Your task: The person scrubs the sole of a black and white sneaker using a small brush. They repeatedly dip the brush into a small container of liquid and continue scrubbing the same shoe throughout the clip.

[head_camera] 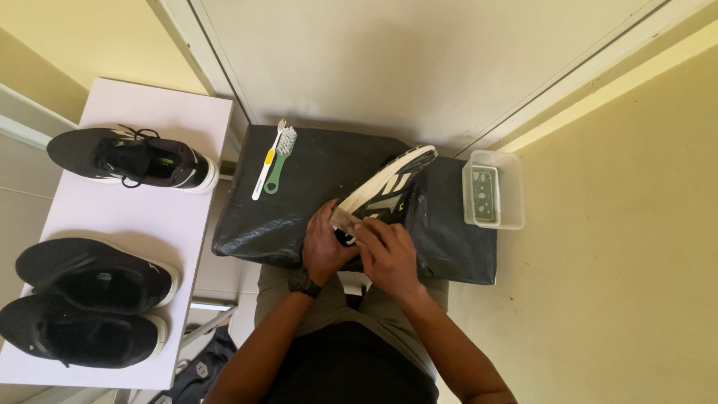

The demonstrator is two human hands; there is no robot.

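Head view: both hands work on a black sneaker (389, 191) with a white sole, tilted on its side on the black plastic-covered surface (314, 187). The left hand (323, 247) clasps the heel end; the right hand (389, 254) pinches a small pale cloth (345, 218) against the shoe. Two brushes (273, 158) lie well apart to the left, a clear container (492, 188) to the right.

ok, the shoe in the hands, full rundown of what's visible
The sneaker is black with a thick white sole and pale stripes on its side. It is tipped on its side, sole edge up, toe pointing up and right, heel toward the person. It rests on the black plastic sheet that covers a low surface. The left hand and right hand grip its heel end, hiding the opening.
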